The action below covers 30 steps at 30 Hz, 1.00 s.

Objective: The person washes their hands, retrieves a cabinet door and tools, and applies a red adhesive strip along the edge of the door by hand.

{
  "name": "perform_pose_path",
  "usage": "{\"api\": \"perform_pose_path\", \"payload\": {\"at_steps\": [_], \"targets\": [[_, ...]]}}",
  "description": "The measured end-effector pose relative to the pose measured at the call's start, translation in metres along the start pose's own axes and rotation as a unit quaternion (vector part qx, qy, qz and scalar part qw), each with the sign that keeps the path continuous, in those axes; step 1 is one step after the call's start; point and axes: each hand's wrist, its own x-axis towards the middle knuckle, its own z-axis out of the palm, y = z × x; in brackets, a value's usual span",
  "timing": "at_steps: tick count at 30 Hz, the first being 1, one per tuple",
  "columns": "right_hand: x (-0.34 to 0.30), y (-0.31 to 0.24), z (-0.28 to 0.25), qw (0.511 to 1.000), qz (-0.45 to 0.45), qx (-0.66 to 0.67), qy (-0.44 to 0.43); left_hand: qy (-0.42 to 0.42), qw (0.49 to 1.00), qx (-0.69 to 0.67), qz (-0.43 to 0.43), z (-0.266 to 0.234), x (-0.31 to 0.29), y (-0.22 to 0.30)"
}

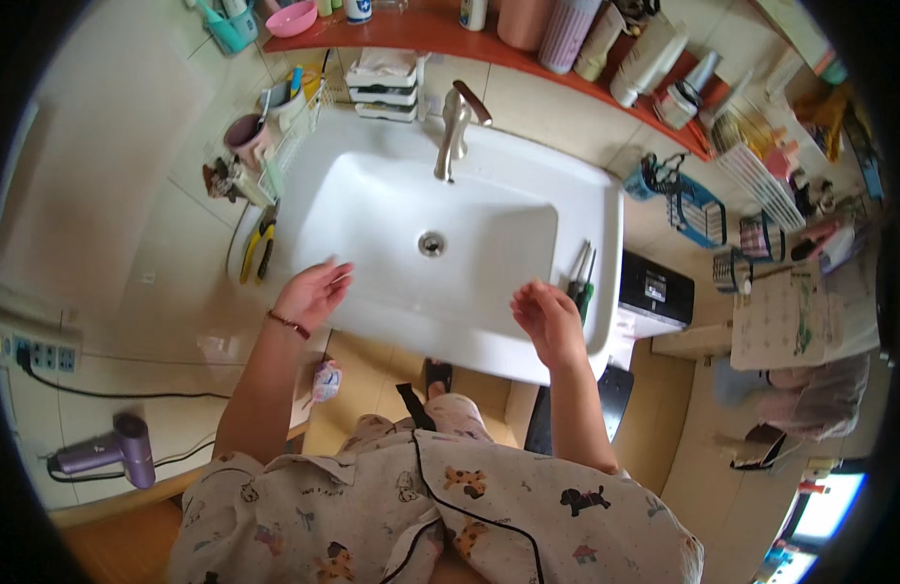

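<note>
We hold both hands over the white ceramic sink [499, 243], which lies right in front of us with its round metal drain [431, 243] at the middle of its bowl. Our left hand [317, 289], with a dark red beaded bracelet [289, 323] at its wrist, hangs over the sink's front left part, released, its fingers loosely spread. Our right hand [547, 313] is over the sink's front right part, also released, its fingers softly curled inward; we see nothing in either grasp.

Near our right hand, on the sink's right rim, lie slim metal-shafted tools with green handles [585, 300]. Near our left hand, at the sink's left side, we see a pair of pliers with yellow-and-black handles [260, 248]. A brushed-metal faucet [453, 136] rises from the sink's back edge. Behind the sink, a long red shelf [421, 37] carries bottles and a pink plastic bowl [292, 18]. To the sink's right stands a black-and-white box-shaped device [656, 292], and a purple hair dryer [129, 450] is well apart, to the sink's front left.
</note>
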Motion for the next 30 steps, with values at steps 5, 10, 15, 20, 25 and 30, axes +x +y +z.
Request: {"api": "perform_pose_path", "payload": {"at_steps": [5,10,15,20,25,30], "targets": [[0.151,-0.099,0.070,0.990,-0.047,-0.092,-0.093,-0.018,0.999,-0.012,-0.033,0.097,0.111,0.047],[0.238,-0.133,0.100,0.971,-0.079,-0.204,-0.092,-0.035,0.991,-0.102,-0.076,0.146,0.158,0.034],[0.255,-0.146,0.134,0.989,-0.065,-0.052,-0.123,-0.048,0.984,-0.154,-0.070,0.161,0.193,0.034],[0.258,-0.058,0.076,0.971,-0.057,0.155,-0.172,-0.024,0.973,-0.225,-0.050,0.149,0.225,0.017],[0.268,0.047,0.063,0.900,0.236,0.361,0.066,-0.076,0.947,-0.311,0.024,0.168,0.211,0.019],[0.267,0.079,0.083,0.875,0.235,0.376,-0.195,-0.021,0.996,-0.082,0.010,0.142,0.209,-0.010]]}}
